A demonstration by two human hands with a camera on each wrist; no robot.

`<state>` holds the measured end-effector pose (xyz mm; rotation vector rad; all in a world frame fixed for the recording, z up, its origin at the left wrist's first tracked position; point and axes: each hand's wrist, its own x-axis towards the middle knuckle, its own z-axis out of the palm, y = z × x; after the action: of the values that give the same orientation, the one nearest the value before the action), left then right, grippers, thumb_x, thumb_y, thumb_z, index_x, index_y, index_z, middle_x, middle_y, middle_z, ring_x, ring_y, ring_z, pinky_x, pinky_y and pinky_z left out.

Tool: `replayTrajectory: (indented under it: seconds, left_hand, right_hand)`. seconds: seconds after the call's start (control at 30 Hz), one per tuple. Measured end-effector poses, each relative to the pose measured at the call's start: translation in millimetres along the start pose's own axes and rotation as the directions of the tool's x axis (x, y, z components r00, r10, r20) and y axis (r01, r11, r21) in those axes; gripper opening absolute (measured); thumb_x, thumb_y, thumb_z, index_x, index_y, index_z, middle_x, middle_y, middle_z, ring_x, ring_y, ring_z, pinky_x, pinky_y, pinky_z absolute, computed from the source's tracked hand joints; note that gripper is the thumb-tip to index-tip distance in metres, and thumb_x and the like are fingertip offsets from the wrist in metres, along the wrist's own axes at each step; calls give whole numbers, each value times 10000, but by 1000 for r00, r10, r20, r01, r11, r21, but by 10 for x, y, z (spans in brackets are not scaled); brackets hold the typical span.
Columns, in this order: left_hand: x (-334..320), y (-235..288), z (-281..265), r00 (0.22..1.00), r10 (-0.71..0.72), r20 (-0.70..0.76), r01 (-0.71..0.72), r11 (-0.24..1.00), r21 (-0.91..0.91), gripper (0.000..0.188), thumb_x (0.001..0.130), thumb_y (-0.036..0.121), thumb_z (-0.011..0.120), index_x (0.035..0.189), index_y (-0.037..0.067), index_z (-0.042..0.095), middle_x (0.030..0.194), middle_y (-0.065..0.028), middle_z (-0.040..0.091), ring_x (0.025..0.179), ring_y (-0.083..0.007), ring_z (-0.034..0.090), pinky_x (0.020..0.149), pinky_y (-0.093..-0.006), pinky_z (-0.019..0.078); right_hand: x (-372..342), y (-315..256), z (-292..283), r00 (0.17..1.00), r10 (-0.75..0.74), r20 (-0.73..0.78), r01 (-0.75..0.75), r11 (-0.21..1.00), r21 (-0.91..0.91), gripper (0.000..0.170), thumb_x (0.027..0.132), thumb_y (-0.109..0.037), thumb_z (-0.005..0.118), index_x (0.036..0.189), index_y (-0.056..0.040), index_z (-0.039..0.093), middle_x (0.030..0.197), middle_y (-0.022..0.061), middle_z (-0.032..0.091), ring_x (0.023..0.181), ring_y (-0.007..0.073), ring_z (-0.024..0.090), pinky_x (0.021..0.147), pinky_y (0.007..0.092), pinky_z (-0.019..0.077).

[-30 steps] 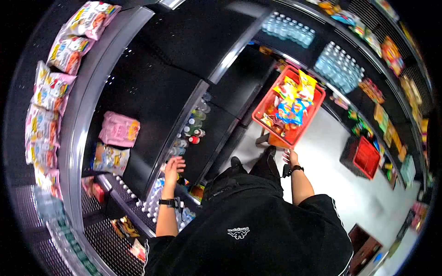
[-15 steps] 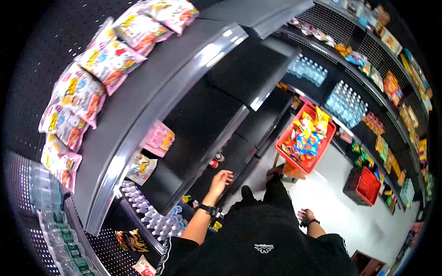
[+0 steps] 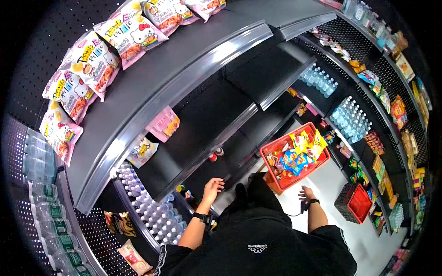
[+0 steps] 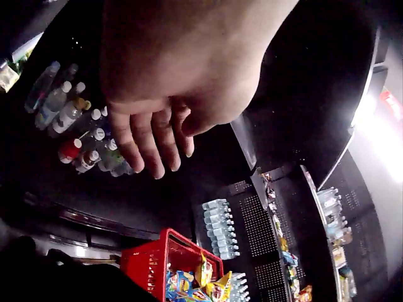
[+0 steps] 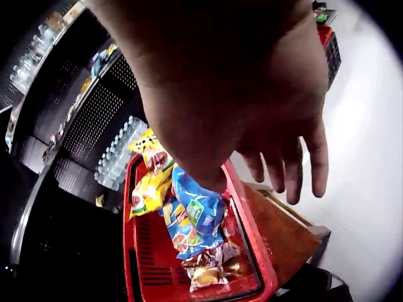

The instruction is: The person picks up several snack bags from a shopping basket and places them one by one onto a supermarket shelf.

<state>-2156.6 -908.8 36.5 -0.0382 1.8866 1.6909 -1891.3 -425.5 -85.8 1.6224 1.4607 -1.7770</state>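
Note:
My left hand (image 3: pixel 213 189) is held out by the dark shelves, fingers loosely bent with nothing in them. In the left wrist view, several small bottles (image 4: pixel 66 116) stand on a shelf beyond its fingers. My right hand (image 3: pixel 307 193) hangs empty and relaxed just in front of the red basket (image 3: pixel 304 176). In the right wrist view its fingers (image 5: pixel 320 163) hang beside the basket's rim, with the thumb side overlapping a blue snack bag (image 5: pixel 198 204). Yellow snack bags (image 5: pixel 151 192) and smaller brown packets (image 5: pixel 206 277) also lie in the basket.
The basket rests on a wooden stool (image 5: pixel 283 242). Pink-and-white snack bags (image 3: pixel 94 66) line the upper left shelf; two more packs, one a pink bag (image 3: pixel 164 124), lie below. Water bottles (image 3: pixel 163 225) fill a lower shelf. A black-and-red basket (image 3: pixel 353 203) stands on the floor.
The head view has swung, so the upper left shelf and its bags loom larger and the basket sits lower. Both hands stay empty; the left has shifted rightward in the picture.

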Motion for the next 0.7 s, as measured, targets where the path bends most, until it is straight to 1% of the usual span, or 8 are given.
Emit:
replayTrajectory:
  seconds: [0.07,0.23,0.27,0.33,0.47,0.5,0.6,0.7]
  left_hand:
    - [-46,-119,-72,1000,4,-18,-4,1000,-5,230,1019,173,415,1079,74,615,974,-51,656,807,-128,617,689,-271,486]
    - [-241,-202,-159,992,-52,-115,53,999,7,228,986,143,420,1099,72,605,973,-53,659,823,-130,618,702,-270,486]
    - [-303,-211,-143,989,-68,-131,67,998,-11,231,961,90,421,1100,68,605,974,-52,660,821,-124,617,701,-258,481]
    - [-445,-208,-155,994,-54,-94,55,998,11,237,942,47,423,1099,56,601,974,-52,660,825,-116,614,703,-250,477]
    - [-739,98,-134,988,35,-149,-17,993,119,240,940,20,412,1094,36,596,959,-46,646,840,-110,608,706,-242,479]
    - [-851,427,-108,984,42,-176,-23,994,108,235,942,20,416,1095,34,593,958,-46,639,851,-112,609,720,-242,483]
    - [-1052,1128,-240,896,315,-314,-238,936,258,205,958,36,424,1065,31,599,943,-54,636,838,-123,617,722,-254,493]
    - [-1352,2242,-338,672,680,-295,-436,684,584,171,957,28,441,978,18,611,922,-73,641,785,-132,626,690,-256,497]
  right_hand:
    - [199,57,232,996,87,37,-86,996,-23,780,890,-502,541,1475,-80,243,1368,245,422,1111,379,560,815,536,516]
    - [546,304,836,975,153,162,-184,962,200,780,899,-551,546,1501,-213,183,1280,270,496,1046,428,593,788,559,534]
    - [647,350,928,983,137,122,-164,954,253,695,879,-506,582,1412,-130,340,1266,257,523,937,396,650,678,517,560]
    - [753,360,1101,979,109,171,-166,917,363,593,870,-461,611,1305,-107,417,1176,220,575,879,366,658,646,477,563]
    - [1283,678,1135,987,-122,100,108,984,142,392,881,-410,595,1097,-85,551,824,78,595,630,235,601,500,345,490]
    - [1185,608,1121,997,-59,54,52,992,115,372,881,-412,598,1066,-92,555,735,67,562,563,212,560,455,325,453]
    - [996,595,969,1000,1,-17,1,991,133,308,884,-390,602,978,-101,551,580,49,472,440,182,468,380,292,372]
    - [1187,758,656,995,28,93,-40,990,133,234,894,-334,575,958,-117,516,629,61,489,466,205,490,404,338,409]
